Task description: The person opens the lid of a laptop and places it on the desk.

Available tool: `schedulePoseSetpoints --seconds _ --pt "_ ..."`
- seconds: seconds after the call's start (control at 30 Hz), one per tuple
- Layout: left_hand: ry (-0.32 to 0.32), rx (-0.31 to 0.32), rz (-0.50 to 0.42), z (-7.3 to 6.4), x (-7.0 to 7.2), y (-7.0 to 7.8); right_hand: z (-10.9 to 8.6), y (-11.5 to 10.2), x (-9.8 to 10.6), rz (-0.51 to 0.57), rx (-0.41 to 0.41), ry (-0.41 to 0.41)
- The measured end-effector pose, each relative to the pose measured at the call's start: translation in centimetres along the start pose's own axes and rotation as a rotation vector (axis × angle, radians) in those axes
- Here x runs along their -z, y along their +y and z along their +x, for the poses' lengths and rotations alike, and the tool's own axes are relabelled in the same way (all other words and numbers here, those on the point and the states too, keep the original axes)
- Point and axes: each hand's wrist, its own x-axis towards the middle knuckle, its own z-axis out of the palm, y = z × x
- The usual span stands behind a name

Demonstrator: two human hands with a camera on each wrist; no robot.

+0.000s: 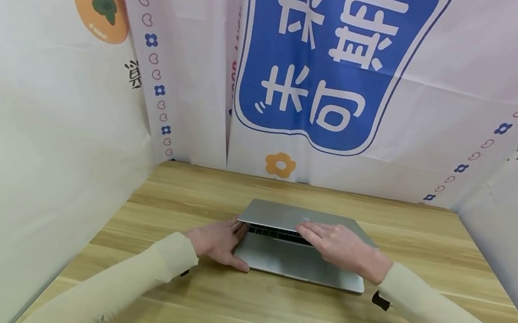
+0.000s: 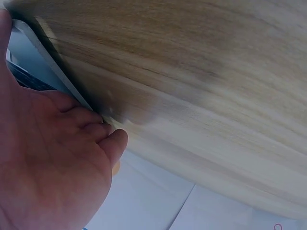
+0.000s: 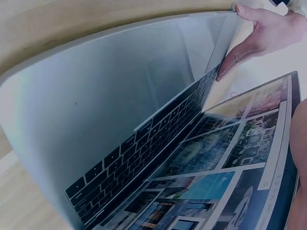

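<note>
A silver laptop [image 1: 292, 264] lies on the wooden table with its lid [image 1: 277, 212] tilted low over the keyboard [image 3: 139, 158]. Colourful pictures fill its lit screen [image 3: 206, 191] in the right wrist view. My left hand [image 1: 218, 242] rests against the left side of the base, thumb by the front corner and fingers stretched along the edge. Extended over the lid's front edge, the fingers of my right hand [image 1: 340, 247] touch its outer face. My right thumb is hidden from the head view; at the right wrist view's margin, part of that hand overlaps the screen's edge.
The wooden table [image 1: 179, 189] reaches back to a printed cloth [image 1: 250, 152] with a blue sign and flowers. White sheets stand at the left [image 1: 51, 132] and right [image 1: 512, 211]. Dark bands [image 1: 380, 301] show under the sleeves.
</note>
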Motion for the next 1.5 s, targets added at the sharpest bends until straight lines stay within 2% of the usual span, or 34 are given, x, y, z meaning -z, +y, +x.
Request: schedulePoseSetpoints --seconds 0.3,0.7,1.0,1.23,1.5 --pt "0.009 -0.027 -0.004 0.0 0.4 0.0 0.4 0.7 0.5 0.016 -0.018 -0.038" --pt "0.02 -0.038 -0.023 0.1 0.4 0.1 0.9 1.3 0.6 0.014 -0.059 0.023" --pt "0.014 -0.033 -0.023 0.1 0.2 0.5 1.0 1.7 0.9 0.051 -0.059 0.018" --pt "0.015 -0.032 -0.041 -0.1 0.2 0.2 1.7 1.9 0.7 0.04 -0.038 0.062" --pt "0.017 -0.031 -0.028 0.0 0.1 -0.2 2.0 2.4 0.7 0.088 -0.066 0.066"
